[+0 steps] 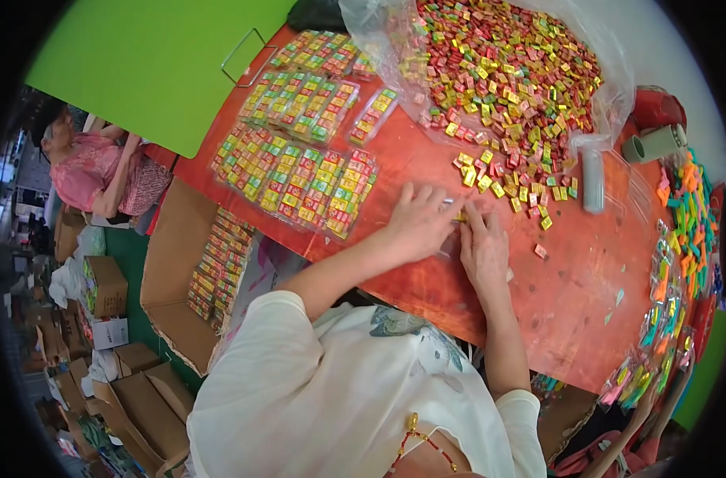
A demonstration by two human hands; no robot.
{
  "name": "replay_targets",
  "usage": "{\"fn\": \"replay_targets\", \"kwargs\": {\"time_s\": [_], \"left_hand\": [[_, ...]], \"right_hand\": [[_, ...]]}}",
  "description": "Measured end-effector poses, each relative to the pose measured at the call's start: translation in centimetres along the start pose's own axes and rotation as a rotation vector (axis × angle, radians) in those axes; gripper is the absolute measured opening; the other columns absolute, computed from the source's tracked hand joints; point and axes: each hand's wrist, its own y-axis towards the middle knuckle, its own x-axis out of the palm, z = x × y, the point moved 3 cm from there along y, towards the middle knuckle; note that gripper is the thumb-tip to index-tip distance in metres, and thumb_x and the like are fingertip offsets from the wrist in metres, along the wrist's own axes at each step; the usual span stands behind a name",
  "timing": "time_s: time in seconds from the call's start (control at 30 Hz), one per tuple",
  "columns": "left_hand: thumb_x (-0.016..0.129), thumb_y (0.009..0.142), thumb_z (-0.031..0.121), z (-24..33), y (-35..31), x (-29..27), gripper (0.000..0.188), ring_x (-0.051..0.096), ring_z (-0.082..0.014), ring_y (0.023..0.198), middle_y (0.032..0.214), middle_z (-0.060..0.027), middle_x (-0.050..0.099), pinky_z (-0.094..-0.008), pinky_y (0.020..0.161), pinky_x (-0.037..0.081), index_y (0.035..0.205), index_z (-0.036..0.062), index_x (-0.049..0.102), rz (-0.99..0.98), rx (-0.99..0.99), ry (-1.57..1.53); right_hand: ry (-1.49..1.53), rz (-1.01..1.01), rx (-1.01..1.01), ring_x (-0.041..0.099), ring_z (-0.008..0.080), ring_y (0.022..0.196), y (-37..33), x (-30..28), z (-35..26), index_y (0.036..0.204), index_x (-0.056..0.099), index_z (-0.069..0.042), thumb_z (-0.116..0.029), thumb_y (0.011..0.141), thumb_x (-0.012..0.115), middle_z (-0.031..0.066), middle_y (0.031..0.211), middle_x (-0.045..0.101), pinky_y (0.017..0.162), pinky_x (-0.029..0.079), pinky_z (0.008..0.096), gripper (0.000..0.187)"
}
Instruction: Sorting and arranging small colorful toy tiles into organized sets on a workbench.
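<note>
My left hand is over the red tabletop, its fingers bent inward and pressed together. Close beside it, my right hand reaches in, with fingertips bunched at a small yellow block. What lies under the left palm is mostly hidden; a clear plastic edge shows between the hands. Beyond my right hand, loose yellow and red blocks spread out from a big heap in a clear plastic bag. To the left lie rows of filled clear strip packs, and a single filled pack lies apart.
An open cardboard box at the left holds more filled packs. A grey-green cup and a clear roll stand at the right, near colourful plastic pieces. One person sits at the left; another's arms show lower right.
</note>
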Motion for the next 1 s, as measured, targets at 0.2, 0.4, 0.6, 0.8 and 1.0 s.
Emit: {"fn": "replay_targets", "kwargs": {"time_s": [0.2,0.4,0.6,0.8,1.0], "left_hand": [[0.062,0.091,0.02,-3.5,0.8,-2.0,0.05,0.052,-0.034,0.119,0.128,-0.0143,0.057,-0.0459,0.098,0.042,0.14,0.0123,0.051,-0.063,-0.005,-0.221],[0.067,0.085,0.019,-1.3,0.2,-2.0,0.065,0.052,-0.0328,0.118,0.123,-0.0154,0.057,-0.0528,0.091,0.041,0.147,0.0143,0.048,-0.027,0.102,0.049],[0.06,0.083,0.011,-1.4,1.2,-1.5,0.053,0.054,-0.0332,0.096,0.104,-0.0143,0.054,-0.0461,0.079,0.047,0.136,0.0061,0.054,0.035,0.086,0.095],[0.056,0.089,0.012,-7.2,4.9,-6.1,0.04,0.057,-0.0375,0.094,0.1,-0.02,0.057,-0.0499,0.076,0.05,0.127,0.002,0.054,0.265,-0.171,0.175],[0.052,0.092,0.017,-15.5,8.7,-5.6,0.029,0.062,-0.041,0.1,0.104,-0.0236,0.06,-0.051,0.081,0.054,0.115,0.0016,0.059,0.161,-0.443,0.322]], "right_hand": [[0.01,-0.116,-0.092,0.058,0.0282,0.095,-2.1,-1.8,-2.0,0.135,0.053,-0.007,-0.019,0.084,0.071,0.0114,0.103,0.059,0.082,0.04,0.0434,0.055],[-0.048,-0.123,-0.242,0.057,0.027,0.099,-5.1,-2.6,-0.9,0.116,0.065,-0.011,-0.013,0.084,0.071,0.0082,0.107,0.059,0.088,0.04,0.0422,0.033],[-0.125,-0.051,-0.112,0.056,0.0282,0.095,-5.9,-4.3,2.2,0.116,0.068,-0.01,-0.008,0.085,0.068,0.0089,0.103,0.06,0.082,0.041,0.0415,0.031],[-0.118,0.043,-0.047,0.057,0.0283,0.095,-5.8,-4.1,3.3,0.114,0.068,-0.009,-0.005,0.085,0.069,0.0091,0.102,0.061,0.082,0.042,0.0409,0.03],[-0.085,0.059,-0.045,0.057,0.0283,0.093,-5.4,-3.7,3.4,0.113,0.068,-0.008,-0.005,0.084,0.07,0.0096,0.101,0.06,0.081,0.042,0.0411,0.03]]}}
